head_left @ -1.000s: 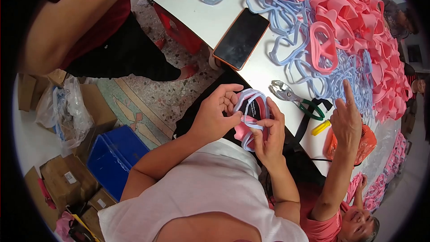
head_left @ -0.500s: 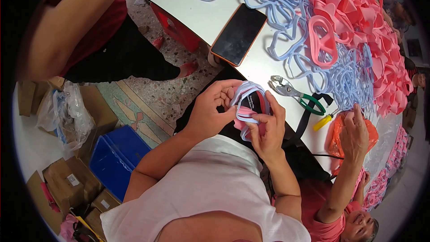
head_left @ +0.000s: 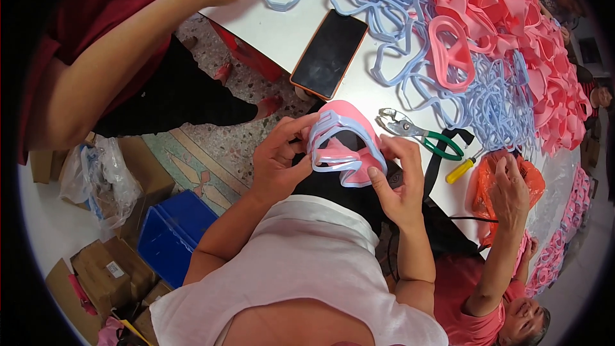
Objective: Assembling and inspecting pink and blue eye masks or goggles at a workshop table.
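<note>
Between my two hands, over my lap, is a pink diving mask skirt (head_left: 360, 116) with a pale blue frame (head_left: 346, 122) around its front. My left hand (head_left: 277, 154) grips the mask's left side, thumb and fingers pinching the blue rim. On the opposite side my right hand (head_left: 401, 176) holds the edge, its thumb pressed on the pink part by the lower rim. Some fingertips are hidden behind the mask. Past it on the white table (head_left: 269, 29) lie a phone (head_left: 330, 54) and green-handled pliers (head_left: 419, 133).
Pink mask skirts (head_left: 487, 6) and pale blue frames (head_left: 493, 99) are heaped at the right. A yellow-handled screwdriver (head_left: 460, 170) lies beside an orange plastic bag (head_left: 490, 186), which a co-worker's hand (head_left: 509, 192) touches. Another co-worker's arm (head_left: 141, 51) reaches across at the upper left.
The mask has turned and spread out between my hands, showing more of its front opening. My hands have moved slightly apart. The co-worker's hand at upper left now reaches the green-handled tool.
</note>
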The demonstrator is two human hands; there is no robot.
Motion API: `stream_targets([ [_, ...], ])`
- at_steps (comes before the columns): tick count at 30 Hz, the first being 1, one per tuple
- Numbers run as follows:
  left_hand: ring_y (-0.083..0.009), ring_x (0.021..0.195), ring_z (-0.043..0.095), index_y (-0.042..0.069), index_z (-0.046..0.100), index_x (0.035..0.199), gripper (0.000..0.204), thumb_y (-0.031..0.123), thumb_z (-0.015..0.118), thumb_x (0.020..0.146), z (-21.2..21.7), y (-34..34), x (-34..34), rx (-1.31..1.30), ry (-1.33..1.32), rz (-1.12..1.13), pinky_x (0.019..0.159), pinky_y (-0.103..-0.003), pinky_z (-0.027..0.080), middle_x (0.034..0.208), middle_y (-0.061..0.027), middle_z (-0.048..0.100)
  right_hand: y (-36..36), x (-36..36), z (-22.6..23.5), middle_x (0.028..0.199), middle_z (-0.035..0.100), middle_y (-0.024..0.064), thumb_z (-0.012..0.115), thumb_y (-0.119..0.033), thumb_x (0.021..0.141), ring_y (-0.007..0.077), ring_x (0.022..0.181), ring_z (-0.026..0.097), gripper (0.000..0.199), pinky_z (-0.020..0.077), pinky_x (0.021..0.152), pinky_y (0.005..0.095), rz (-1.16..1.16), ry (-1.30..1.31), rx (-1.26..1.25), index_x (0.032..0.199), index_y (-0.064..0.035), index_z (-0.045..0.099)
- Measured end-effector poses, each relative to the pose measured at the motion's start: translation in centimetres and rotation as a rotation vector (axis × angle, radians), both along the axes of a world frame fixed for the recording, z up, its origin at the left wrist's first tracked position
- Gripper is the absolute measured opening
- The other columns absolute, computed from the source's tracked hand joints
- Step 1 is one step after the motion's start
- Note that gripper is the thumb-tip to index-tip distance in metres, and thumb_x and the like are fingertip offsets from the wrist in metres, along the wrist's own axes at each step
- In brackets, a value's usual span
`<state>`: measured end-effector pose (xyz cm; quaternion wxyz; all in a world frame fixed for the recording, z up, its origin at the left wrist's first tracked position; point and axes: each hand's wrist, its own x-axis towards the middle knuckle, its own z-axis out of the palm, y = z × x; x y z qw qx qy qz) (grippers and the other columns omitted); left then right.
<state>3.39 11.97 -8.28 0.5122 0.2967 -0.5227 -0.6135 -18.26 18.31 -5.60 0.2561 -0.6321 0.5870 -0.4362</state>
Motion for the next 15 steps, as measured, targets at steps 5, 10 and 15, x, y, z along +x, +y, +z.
stream_targets([
  [5, -0.0124, 0.096, 0.052, -0.004, 0.052, 0.134, 0.057, -0.017, 0.062, 0.079, -0.5, -0.3, 0.0, -0.015, -0.001, -0.012, 0.090, -0.025, 0.050, 0.104, -0.0045, 0.047, -0.1, 0.5, 0.1, 0.096, 0.060, 0.0111, 0.074, -0.002, 0.081, 0.0195, 0.085, 0.058, 0.032, 0.0468, 0.073, 0.0271, -0.051, -0.118, 0.058, 0.112, -0.0003, 0.067],
  [10, -0.0133, 0.102, 0.054, -0.004, 0.050, 0.135, 0.055, -0.014, 0.063, 0.083, -0.9, -0.5, 0.2, 0.011, 0.005, -0.014, 0.092, -0.027, 0.049, 0.111, -0.0062, 0.050, -0.8, 1.2, 0.7, 0.089, 0.059, 0.0098, 0.073, 0.000, 0.079, 0.0181, 0.078, 0.057, 0.028, 0.0455, 0.067, 0.0262, -0.086, -0.114, 0.070, 0.107, 0.0003, 0.069],
  [15, -0.0128, 0.104, 0.057, -0.003, 0.049, 0.136, 0.055, -0.005, 0.069, 0.085, -0.5, -0.9, 0.3, 0.169, 0.031, -0.036, 0.093, -0.026, 0.048, 0.113, -0.0057, 0.057, -1.7, 1.0, 1.2, 0.086, 0.058, 0.0097, 0.072, 0.002, 0.078, 0.0178, 0.073, 0.056, 0.027, 0.0447, 0.064, 0.0268, -0.090, -0.090, 0.075, 0.104, 0.0006, 0.069],
])
